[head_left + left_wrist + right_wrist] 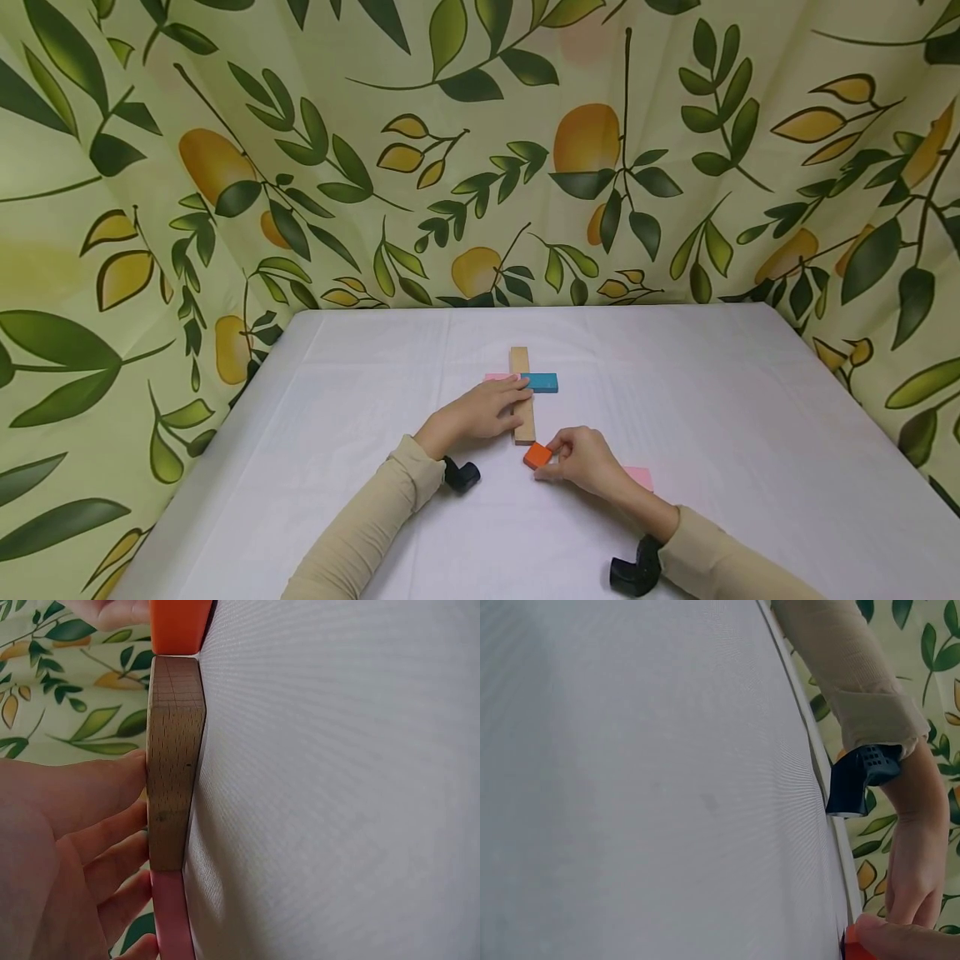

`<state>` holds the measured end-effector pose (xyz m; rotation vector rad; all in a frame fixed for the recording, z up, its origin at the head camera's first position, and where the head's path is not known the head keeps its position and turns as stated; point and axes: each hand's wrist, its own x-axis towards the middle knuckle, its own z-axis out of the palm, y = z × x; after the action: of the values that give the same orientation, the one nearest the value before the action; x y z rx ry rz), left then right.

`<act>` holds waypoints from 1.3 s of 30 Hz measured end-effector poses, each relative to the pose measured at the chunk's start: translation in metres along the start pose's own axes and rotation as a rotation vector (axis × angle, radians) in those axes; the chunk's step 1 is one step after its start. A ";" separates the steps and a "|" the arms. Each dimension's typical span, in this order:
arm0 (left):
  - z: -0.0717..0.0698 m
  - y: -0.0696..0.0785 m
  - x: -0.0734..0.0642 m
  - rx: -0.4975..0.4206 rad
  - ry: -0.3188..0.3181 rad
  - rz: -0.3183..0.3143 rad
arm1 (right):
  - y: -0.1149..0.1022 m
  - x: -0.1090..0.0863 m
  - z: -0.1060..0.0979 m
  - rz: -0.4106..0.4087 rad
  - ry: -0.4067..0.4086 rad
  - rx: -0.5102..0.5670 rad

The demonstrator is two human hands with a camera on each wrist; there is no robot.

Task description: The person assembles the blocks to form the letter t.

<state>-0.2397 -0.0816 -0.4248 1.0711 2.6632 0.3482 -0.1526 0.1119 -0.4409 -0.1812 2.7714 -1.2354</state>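
Wooden blocks form a flat cross on the white table: a natural wood block [524, 429] at the near end, another wood block [519, 359] at the far end, a blue block [542, 382] on the right and a pink block [495, 377] on the left. My left hand [491, 408] lies over the cross, its extended fingers touching the near wood block and the pink one. Between thumb and fingers my right hand [588, 461] pinches an orange block [537, 455], close against the near end of the wood block.
Behind my right wrist a pink piece [639, 477] lies partly hidden on the table [360, 375]. Black wrist cameras hang below the left wrist [462, 476] and right wrist [636, 570]. A leaf-patterned curtain [480, 167] rises behind the table's far edge.
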 end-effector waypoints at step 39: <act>0.000 0.000 0.000 -0.006 0.014 0.007 | 0.001 0.005 0.000 -0.027 -0.028 0.002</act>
<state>-0.2398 -0.0812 -0.4248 1.0805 2.6698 0.3661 -0.1577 0.1114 -0.4417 -0.2348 2.7530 -1.2322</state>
